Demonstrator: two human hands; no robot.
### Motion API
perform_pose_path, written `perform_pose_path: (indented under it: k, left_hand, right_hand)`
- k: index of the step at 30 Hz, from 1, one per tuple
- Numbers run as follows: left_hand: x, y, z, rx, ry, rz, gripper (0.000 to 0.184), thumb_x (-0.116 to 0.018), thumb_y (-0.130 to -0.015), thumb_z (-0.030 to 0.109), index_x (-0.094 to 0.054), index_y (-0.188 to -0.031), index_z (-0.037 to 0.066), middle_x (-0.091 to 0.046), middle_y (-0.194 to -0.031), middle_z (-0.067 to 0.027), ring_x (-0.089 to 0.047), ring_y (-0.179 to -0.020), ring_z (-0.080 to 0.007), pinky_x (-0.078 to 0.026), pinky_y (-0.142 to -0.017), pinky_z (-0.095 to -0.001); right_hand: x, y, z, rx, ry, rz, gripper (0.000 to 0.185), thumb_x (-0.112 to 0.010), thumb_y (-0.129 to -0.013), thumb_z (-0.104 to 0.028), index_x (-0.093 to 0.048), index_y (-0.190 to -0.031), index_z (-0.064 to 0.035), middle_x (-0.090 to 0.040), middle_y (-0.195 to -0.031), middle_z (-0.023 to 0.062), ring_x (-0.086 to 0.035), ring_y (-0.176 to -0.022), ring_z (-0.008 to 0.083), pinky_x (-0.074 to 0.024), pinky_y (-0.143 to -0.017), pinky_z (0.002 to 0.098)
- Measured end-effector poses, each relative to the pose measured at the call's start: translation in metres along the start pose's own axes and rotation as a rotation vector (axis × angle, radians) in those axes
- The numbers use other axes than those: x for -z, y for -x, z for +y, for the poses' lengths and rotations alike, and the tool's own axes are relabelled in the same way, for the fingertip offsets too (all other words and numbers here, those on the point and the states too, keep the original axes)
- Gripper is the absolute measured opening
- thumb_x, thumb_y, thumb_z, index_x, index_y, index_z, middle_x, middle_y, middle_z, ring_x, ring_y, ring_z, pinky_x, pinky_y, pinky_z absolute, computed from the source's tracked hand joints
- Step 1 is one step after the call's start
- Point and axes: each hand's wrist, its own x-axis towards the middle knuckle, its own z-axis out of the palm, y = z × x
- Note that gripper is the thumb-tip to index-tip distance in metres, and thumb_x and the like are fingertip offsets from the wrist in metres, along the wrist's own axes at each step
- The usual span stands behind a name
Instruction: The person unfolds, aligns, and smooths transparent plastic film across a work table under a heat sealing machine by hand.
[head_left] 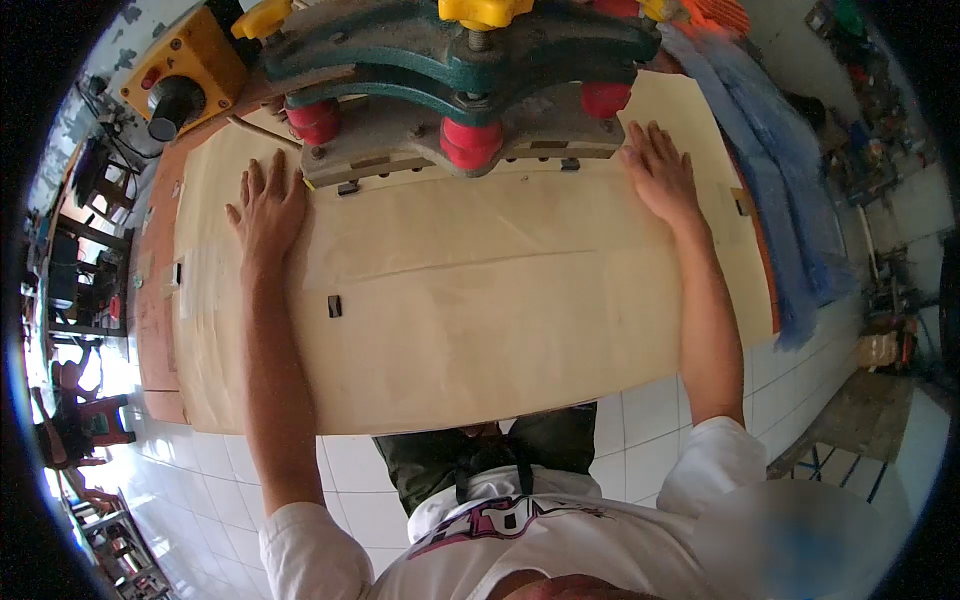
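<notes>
My left hand (268, 205) lies flat with spread fingers on a large pale-yellow sheet (470, 320), close to the left end of the machine head. On the sheet's right part rests my right hand (662, 175), also flat, its fingers pointing forward beside the head's right end. Neither hand holds anything. Between and just beyond them sits the machine head (400, 135), a grey metal bar under dark green curved arms (380, 65) with red round mounts (470, 143). Small dark pieces (335, 306) dot the sheet, several near the bar's front edge. A crease runs across the sheet's middle.
A yellow control box (185, 70) with a black knob and red button stands at the back left. Yellow star knobs (485, 10) top the machine. Blue translucent sheeting (790, 190) hangs along the right edge. A wooden tabletop (158, 300) shows at left. White tiles (640, 430) cover the floor.
</notes>
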Motion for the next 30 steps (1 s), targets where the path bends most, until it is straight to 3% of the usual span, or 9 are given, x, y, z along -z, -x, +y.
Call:
perform_pose_path:
  k: [30]
  left_hand:
    - [-0.002, 0.001, 0.002, 0.004, 0.054, 0.033, 0.066, -0.033, -0.096, 0.062, -0.037, -0.150, 0.026, -0.021, -0.161, -0.0153, -0.016, -0.150, -0.0290, -0.004, -0.115, -0.0622]
  right_hand:
    - [-0.003, -0.005, 0.002, 0.049, 0.022, 0.001, 0.063, -0.029, -0.100, -0.057, -0.027, -0.154, -0.0243, -0.021, -0.161, 0.0110, -0.020, -0.148, 0.0300, -0.0125, -0.116, 0.0614]
